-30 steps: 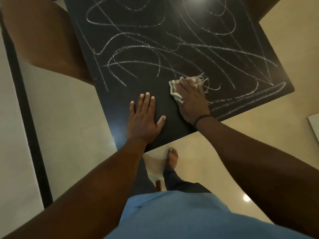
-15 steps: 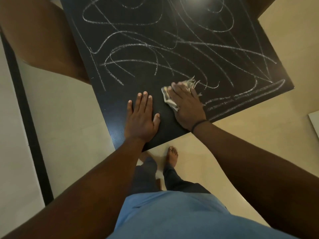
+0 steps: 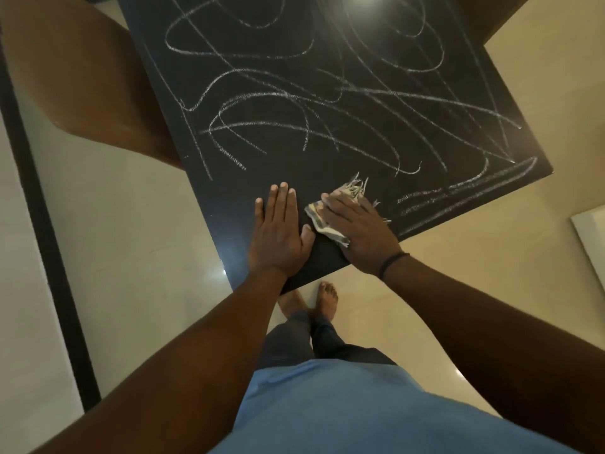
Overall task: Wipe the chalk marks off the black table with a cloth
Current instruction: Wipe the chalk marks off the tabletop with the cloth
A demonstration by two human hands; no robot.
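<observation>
The black table (image 3: pixel 248 185) fills the upper middle of the view, covered in white chalk marks (image 3: pixel 294 126) that loop and cross over most of its top. Near its front corner the surface is bare of chalk. My left hand (image 3: pixel 278 237) lies flat on that bare patch with straight fingers. Just to its right, my right hand (image 3: pixel 357 231) presses a small pale, frayed cloth (image 3: pixel 319 221) flat onto the table, its straight fingers covering most of it. Frayed threads stick out beyond my fingertips.
A brown chair (image 3: pixel 82 80) stands against the table's left side, and another brown shape (image 3: pixel 484 18) sits at the far right corner. My bare feet (image 3: pixel 327 298) stand on the cream floor under the front corner. A white object (image 3: pixel 589 237) lies at the right edge.
My right hand has slid the cloth leftward and toward me, ending beside my left thumb. The chalk loop it passed over is gone. My left hand stayed in place, thumb drawn in.
</observation>
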